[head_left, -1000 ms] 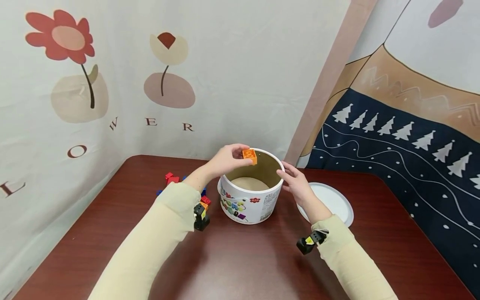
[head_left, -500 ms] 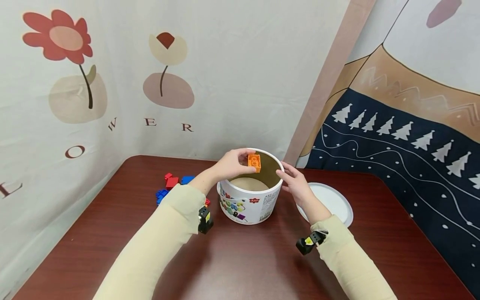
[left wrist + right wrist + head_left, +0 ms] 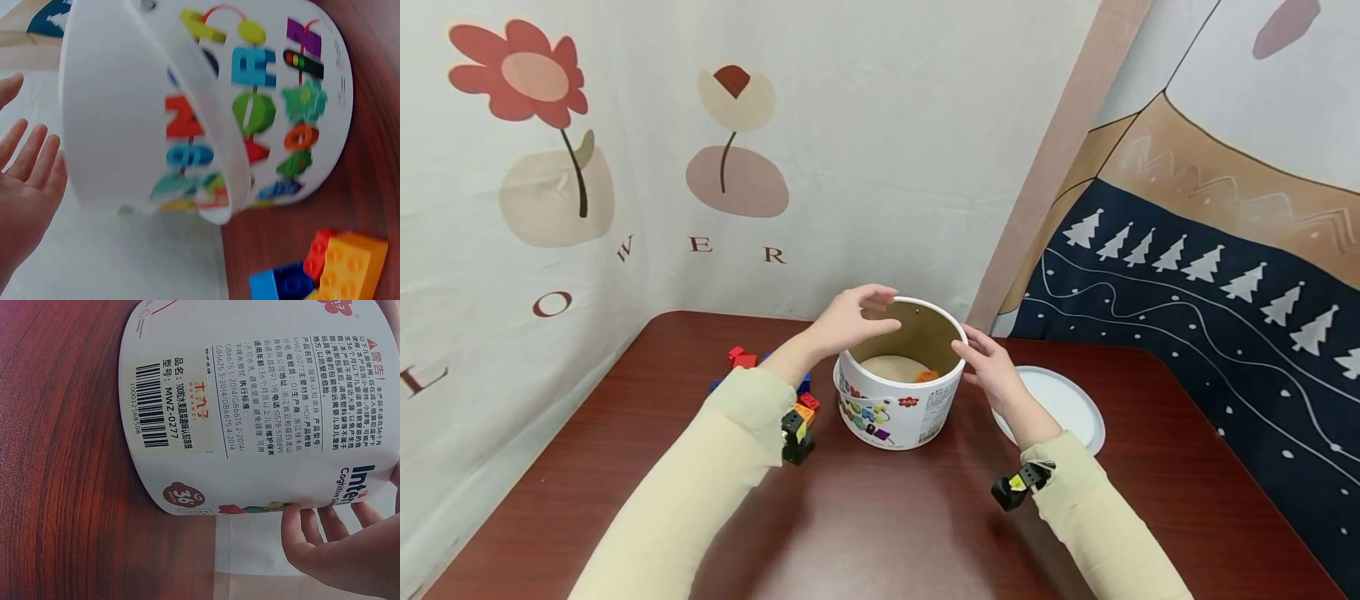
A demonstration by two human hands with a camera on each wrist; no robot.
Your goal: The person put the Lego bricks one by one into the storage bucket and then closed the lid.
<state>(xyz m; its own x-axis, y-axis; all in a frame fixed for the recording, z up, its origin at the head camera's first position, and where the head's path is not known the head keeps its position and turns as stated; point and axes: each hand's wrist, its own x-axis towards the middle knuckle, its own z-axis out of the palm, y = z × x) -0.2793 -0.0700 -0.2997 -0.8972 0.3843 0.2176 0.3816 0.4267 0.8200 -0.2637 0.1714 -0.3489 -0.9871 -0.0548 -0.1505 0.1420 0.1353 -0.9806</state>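
A white bucket (image 3: 880, 417) printed with colourful shapes stands upright on the table. Its thin white handle (image 3: 212, 112) hangs down its side. My left hand (image 3: 850, 321) hovers over the bucket's left rim, fingers and thumb spread apart, holding nothing. An orange toy brick (image 3: 927, 377) lies on the bucket's bottom, partly hidden by the front wall. At the right, my right hand (image 3: 996, 371) holds the bucket by the rim, thumb tip over the edge and fingers along the outside. The right wrist view shows those fingers (image 3: 312, 528) against the printed wall.
Left of the bucket lie several red, blue and orange bricks (image 3: 353, 265), partly hidden behind my left forearm in the head view. A round white lid (image 3: 1071, 408) lies flat on the brown table (image 3: 880, 517) to the right. A printed curtain (image 3: 880, 150) rises behind.
My left hand, which held the orange brick over the bucket's opening, has let go and drawn back slightly left. The brick is now inside on the bottom. The right hand has not moved.
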